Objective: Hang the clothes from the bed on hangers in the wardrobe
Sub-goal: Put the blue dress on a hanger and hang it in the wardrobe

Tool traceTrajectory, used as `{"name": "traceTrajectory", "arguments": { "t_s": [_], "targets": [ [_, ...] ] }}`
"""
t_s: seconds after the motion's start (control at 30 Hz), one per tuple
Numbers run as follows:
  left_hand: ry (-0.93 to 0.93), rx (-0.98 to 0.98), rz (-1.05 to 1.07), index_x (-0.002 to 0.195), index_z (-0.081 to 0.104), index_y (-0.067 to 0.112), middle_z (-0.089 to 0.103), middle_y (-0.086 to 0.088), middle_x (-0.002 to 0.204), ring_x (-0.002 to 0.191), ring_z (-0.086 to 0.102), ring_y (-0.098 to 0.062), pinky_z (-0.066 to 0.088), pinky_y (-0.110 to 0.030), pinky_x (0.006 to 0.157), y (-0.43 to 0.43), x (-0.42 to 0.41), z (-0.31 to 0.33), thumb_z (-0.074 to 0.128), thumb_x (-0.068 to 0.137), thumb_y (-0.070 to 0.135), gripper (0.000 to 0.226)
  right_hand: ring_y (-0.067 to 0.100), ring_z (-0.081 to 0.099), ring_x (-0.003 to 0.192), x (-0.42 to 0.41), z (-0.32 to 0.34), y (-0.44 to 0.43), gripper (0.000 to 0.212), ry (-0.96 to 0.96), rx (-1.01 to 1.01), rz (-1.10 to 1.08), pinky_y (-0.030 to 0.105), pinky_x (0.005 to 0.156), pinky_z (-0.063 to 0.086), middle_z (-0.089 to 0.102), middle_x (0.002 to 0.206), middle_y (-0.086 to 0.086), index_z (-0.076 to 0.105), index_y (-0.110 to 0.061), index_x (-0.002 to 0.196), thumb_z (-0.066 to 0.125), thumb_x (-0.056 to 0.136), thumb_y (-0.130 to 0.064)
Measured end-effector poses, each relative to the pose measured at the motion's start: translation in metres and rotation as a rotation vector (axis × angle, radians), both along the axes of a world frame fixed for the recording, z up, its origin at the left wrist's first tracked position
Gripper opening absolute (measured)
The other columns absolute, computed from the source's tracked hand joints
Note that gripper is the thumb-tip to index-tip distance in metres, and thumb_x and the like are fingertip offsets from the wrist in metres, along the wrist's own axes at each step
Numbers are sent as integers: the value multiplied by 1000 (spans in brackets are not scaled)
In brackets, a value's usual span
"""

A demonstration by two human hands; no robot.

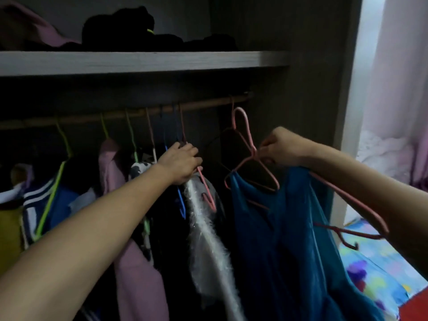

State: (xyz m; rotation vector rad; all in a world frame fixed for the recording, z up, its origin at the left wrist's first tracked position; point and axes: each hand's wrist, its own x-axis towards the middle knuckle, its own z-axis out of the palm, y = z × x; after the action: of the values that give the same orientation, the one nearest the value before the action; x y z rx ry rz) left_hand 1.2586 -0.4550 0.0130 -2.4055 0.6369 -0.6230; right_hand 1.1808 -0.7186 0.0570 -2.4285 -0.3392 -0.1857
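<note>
right hand [284, 147] pinching pink hanger [250, 135], left hand [181, 162] gripping hung hangers [206, 189]

Inside the wardrobe a shelf [139, 62] runs across the top with clothes [120, 26] piled on it. Below it the rail [203, 105] carries hung garments [129, 228], crowded leftward. The left hand [180, 163] grips a hung hanger [207, 191] mid-rail. To its right, the right hand [282, 147] pinches a free hanger [245, 135] with a dress [278, 228] draped on it. The bed [379, 269] lies lower right, before a curtain [405, 89].

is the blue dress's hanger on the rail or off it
Off: the hook of the pink hanger is below the rail, the right hand pinching it.
</note>
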Motion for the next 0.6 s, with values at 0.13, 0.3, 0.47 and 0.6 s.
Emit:
{"name": "traceTrajectory", "arguments": {
  "t_s": [0.13,0.3,0.47,0.6],
  "targets": [
    [19,23,-38,115,54,19,49,-3,124,124,40,-22,33,-37,90,33,-17,7,28,101,41,37,13,55,53,42,11,50,13,-72,159,-99,21,46,43,61,67,5,69,-4,87,65,91,-15],
    [21,-12,-70,124,49,17,43,-3,135,135,30,-19,33,-35,92,75,-38,9,28,102,37,37,27,64,72,97,28,111,19,-155,264,-187,40,68,55,65,79,12,68,-2,89,69,86,-20],
    [53,-107,-110,130,45,14,34,-3,150,146,14,-17,30,-35,104,96,-35,5,33,101,27,34,37,63,103,134,29,143,31,-171,219,-282,44,89,54,64,111,21,62,1,109,65,88,-22],
    [87,-189,-122,131,45,14,28,-4,154,148,8,-17,26,-38,111,97,-32,0,41,95,13,36,35,62,103,153,5,152,33,-105,60,-280,38,77,54,61,117,20,58,3,119,60,92,-16]
  ]
}}
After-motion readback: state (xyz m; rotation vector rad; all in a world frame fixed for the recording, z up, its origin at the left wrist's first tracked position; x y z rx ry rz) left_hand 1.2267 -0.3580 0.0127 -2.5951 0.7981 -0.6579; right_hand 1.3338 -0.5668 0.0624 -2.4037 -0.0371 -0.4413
